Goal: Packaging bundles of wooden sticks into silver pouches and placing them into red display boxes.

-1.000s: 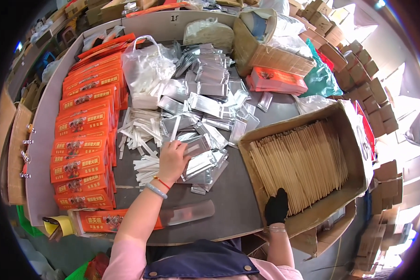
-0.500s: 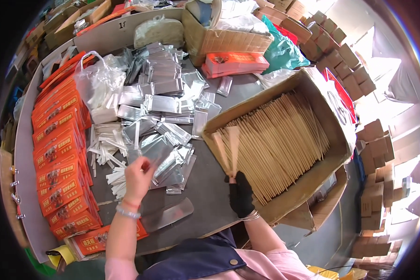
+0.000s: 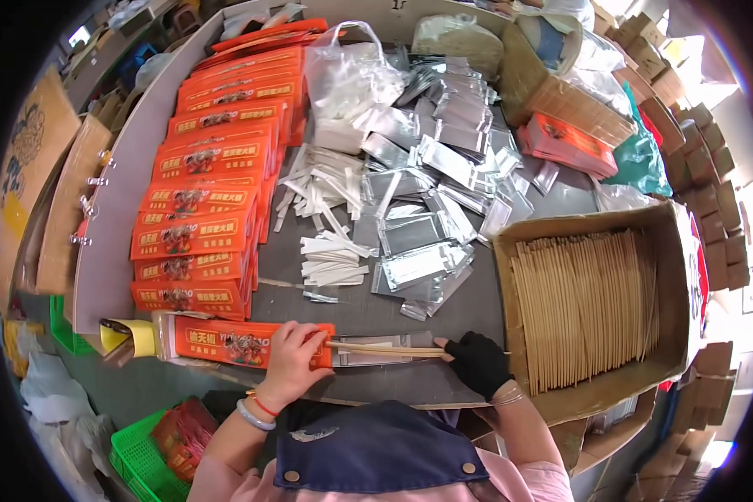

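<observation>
My left hand (image 3: 293,361) rests on the right end of a flat orange printed sleeve (image 3: 222,341), its bent fingers gripping the open edge. A pair of wooden chopsticks (image 3: 391,349) lies level, their left ends at the mouth of that sleeve. My right hand (image 3: 479,366), in a black fingerless glove, pinches their right ends. Under the chopsticks a clear plastic strip (image 3: 368,361) sticks out of the sleeve. Whether the chopstick tips are inside the sleeve is hidden by my left fingers.
Stacked orange sleeves (image 3: 197,238) line the left. Silver packets (image 3: 427,230) and thin white paper packets (image 3: 330,259) lie mid-table. A cardboard box (image 3: 510,318) of chopsticks stands right. A yellow-wrapped piece (image 3: 142,336) sits at the front left edge, above a green basket (image 3: 134,448).
The chopsticks have come from upright by the box to level at the orange sleeve. My left hand has moved from the packets down to the sleeve. The view has swung left.
</observation>
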### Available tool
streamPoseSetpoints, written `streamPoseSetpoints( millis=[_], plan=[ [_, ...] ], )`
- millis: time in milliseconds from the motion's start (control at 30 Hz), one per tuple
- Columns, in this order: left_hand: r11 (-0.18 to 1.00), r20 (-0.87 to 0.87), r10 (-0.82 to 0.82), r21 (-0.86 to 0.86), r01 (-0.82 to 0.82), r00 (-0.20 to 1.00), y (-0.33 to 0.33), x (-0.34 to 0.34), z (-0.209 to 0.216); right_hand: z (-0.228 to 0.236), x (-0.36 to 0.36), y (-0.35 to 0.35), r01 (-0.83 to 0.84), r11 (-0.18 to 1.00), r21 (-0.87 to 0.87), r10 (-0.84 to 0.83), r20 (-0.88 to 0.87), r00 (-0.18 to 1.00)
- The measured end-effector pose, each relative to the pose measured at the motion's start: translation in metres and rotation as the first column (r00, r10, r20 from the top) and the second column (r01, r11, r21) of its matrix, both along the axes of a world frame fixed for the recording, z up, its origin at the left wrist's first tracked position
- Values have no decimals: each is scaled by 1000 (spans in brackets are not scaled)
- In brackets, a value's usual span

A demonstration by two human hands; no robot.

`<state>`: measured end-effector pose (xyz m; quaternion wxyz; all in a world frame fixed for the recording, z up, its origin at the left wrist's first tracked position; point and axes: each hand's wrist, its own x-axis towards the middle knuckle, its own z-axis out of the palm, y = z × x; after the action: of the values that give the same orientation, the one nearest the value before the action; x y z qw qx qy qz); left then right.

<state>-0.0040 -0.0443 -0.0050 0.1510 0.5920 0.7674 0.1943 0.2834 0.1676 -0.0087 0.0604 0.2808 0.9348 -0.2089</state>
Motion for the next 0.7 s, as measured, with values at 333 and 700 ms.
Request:
streamPoseSetpoints(
  millis=[333,700],
  plan=[
    [994,-2,-96,58,96,995,27,22,-14,-16,-3,9,75,991,108,-35,-333,942],
    [993,-25,-112,37,113,993,34,22,-10,-16,-44,-4,-30,999,38,40,-318,947]
  ],
)
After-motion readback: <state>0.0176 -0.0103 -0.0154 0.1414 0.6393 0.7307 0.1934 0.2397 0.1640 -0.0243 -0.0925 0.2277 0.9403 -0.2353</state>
